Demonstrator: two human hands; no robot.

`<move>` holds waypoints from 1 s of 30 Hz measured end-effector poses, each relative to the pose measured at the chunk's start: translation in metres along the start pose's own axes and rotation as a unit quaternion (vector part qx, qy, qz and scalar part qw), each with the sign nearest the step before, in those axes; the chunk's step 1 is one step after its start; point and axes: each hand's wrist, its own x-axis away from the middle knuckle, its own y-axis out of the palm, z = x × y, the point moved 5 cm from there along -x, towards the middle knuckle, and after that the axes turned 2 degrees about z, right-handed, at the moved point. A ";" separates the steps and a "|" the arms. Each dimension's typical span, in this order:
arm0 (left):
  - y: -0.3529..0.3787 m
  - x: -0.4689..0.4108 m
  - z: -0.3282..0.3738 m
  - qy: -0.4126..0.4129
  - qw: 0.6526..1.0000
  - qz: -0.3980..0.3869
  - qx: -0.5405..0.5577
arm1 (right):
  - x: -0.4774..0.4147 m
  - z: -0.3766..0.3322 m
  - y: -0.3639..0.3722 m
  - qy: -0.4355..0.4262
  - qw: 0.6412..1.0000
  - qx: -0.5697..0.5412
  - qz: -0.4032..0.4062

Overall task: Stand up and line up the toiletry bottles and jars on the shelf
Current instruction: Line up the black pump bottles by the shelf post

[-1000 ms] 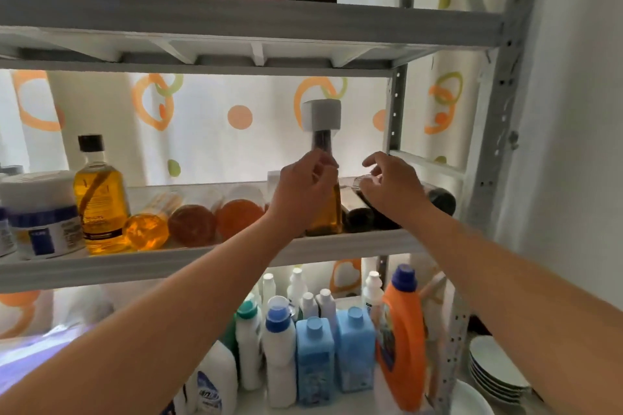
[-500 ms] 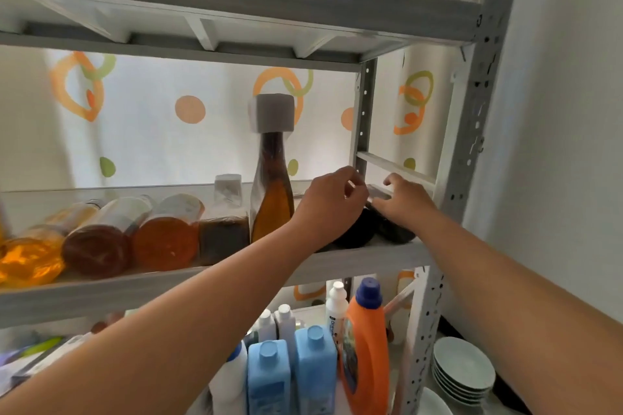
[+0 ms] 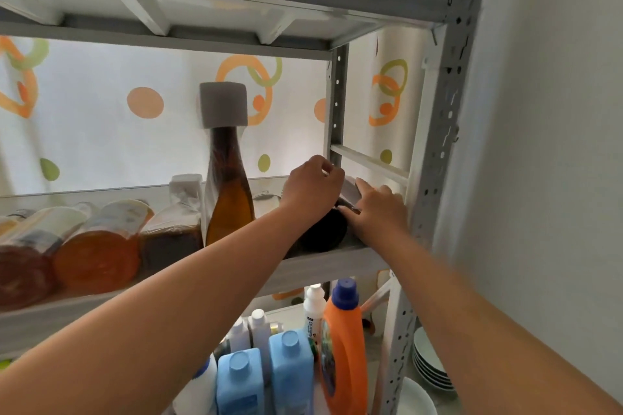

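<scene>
Reaching with both hands to the right end of the shelf: left hand and right hand curled around a dark bottle lying on its side, beside the upright amber bottle; grip firmness unclear.

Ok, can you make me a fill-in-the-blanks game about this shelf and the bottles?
1. The tall amber bottle with the grey cap is standing ____.
2. Both hands, left hand and right hand, touch a ____ bottle lying down.
3. The big jug on the lower shelf is ____.
4. The plates sit at the bottom ____.

Missing words: upright; dark; orange; right
</scene>
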 end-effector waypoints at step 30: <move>0.038 -0.023 0.015 0.036 0.992 -0.114 0.041 | 0.054 0.013 -0.002 0.029 0.897 -0.419 0.133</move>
